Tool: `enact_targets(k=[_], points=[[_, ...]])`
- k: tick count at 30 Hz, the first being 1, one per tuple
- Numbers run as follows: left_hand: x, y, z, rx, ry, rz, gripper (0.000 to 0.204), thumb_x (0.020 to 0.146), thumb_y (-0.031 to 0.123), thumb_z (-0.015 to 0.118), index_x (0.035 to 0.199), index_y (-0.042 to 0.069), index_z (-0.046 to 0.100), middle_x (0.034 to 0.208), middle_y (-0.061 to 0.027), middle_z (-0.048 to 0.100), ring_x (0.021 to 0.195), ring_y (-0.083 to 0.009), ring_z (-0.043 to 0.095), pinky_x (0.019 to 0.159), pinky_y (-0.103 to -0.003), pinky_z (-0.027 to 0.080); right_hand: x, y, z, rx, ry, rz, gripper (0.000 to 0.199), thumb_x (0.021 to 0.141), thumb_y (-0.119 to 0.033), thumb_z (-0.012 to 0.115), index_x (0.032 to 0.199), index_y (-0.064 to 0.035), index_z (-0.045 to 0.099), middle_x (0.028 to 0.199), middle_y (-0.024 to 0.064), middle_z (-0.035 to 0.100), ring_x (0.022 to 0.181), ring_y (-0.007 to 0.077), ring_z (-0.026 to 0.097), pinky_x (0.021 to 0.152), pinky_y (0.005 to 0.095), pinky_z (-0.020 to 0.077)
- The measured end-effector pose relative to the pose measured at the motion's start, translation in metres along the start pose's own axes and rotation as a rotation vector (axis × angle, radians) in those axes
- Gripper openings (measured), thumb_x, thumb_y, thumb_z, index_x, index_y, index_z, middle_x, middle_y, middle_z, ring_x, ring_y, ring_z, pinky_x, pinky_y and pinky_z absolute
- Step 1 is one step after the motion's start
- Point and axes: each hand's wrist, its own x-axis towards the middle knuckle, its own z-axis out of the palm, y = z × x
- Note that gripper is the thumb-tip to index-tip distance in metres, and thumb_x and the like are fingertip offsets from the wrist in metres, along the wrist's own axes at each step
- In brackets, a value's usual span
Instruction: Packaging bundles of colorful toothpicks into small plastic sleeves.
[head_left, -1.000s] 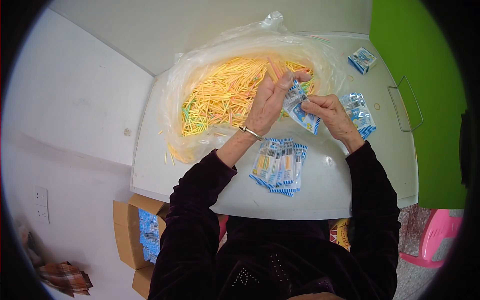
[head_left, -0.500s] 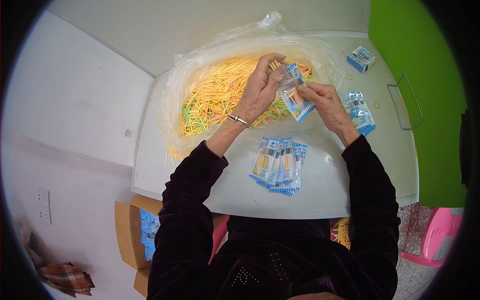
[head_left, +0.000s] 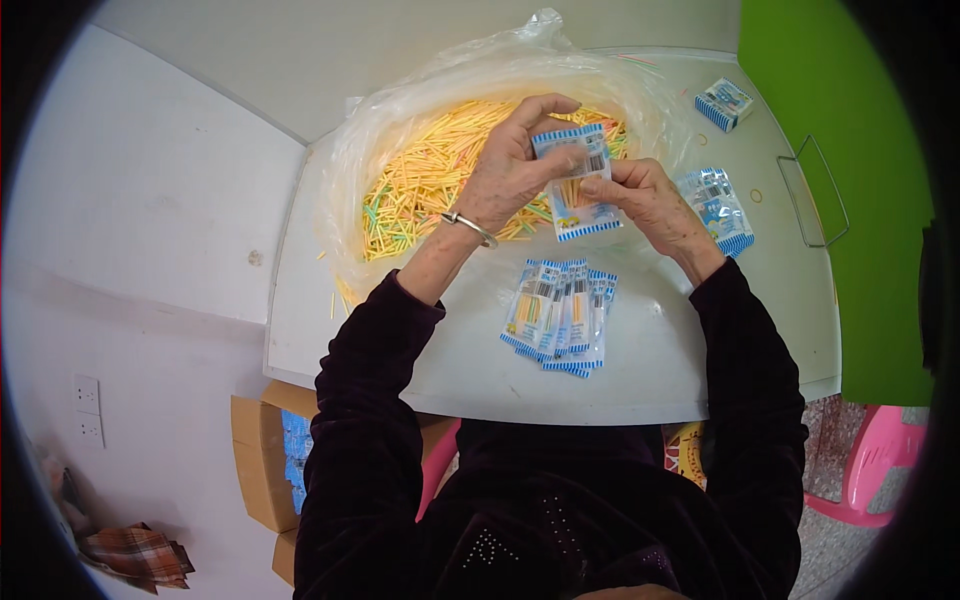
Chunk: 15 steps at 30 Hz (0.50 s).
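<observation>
A small clear packet with blue-and-white striped ends [head_left: 586, 222] is held up over the near edge of a plastic bag, with several thin yellow sticks showing through it. My right hand [head_left: 655, 205] pinches its right side between thumb and fingers. My left hand [head_left: 510, 170], a bracelet at its wrist, is closed at the packet's upper left, thumb across its front and slightly blurred; the fingertips are partly hidden behind it. Beyond lies the open bag [head_left: 345, 200] full of thin yellow, green and pink sticks [head_left: 430, 165]. Below my hands, several filled packets [head_left: 560, 315] overlap on the table.
Right of my hands lies a stack of flat packets [head_left: 718, 212], with a banded bundle [head_left: 724, 104] farther back. Rubber bands and a wire handle [head_left: 815, 190] are near the green panel [head_left: 850, 200]. A cardboard box [head_left: 262, 465] with blue packets stands below the table's left front.
The packet has turned from slanted to nearly upright. My left thumb has moved down over its front, and the sticks seen at my left fingertips no longer show there.
</observation>
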Motion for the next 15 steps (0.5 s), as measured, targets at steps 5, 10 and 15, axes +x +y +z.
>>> enact_targets(k=[5, 10, 15], points=[[-0.003, -0.005, 0.0, 0.081, -0.087, -0.027, 0.039, 0.078, 0.004, 0.064, 0.113, 0.003, 0.047, 0.101, -0.0063, 0.057, 0.091, -0.0103, 0.056, 0.08, -0.023, 0.047, -0.009, -0.001, 0.007, -0.059, -0.005, 0.028, 0.024, 0.082, -0.02, 0.064, 0.097, -0.0009, 0.064, 0.086, 0.0031, 0.065, 0.079, 0.0067, 0.059, 0.072, 0.0216, 0.0461], [-0.011, 0.004, 0.001, 0.05, -0.097, -0.042, 0.038, 0.077, 0.004, 0.064, 0.112, 0.003, 0.048, 0.101, -0.0053, 0.057, 0.09, -0.0094, 0.056, 0.078, -0.022, 0.047, -0.019, -0.007, 0.018, -0.073, -0.034, 0.061, 0.024, 0.082, -0.022, 0.065, 0.094, -0.0006, 0.065, 0.084, 0.0029, 0.065, 0.076, 0.0061, 0.058, 0.072, 0.0207, 0.045], [-0.039, 0.009, 0.002, -0.081, -0.138, -0.225, 0.037, 0.078, 0.004, 0.063, 0.112, 0.002, 0.048, 0.102, -0.0049, 0.057, 0.089, -0.0091, 0.056, 0.078, -0.023, 0.047, -0.044, -0.017, 0.016, -0.245, -0.148, 0.18, 0.023, 0.083, -0.022, 0.063, 0.09, -0.0001, 0.065, 0.079, 0.0013, 0.064, 0.073, 0.006, 0.057, 0.068, 0.0199, 0.0445]])
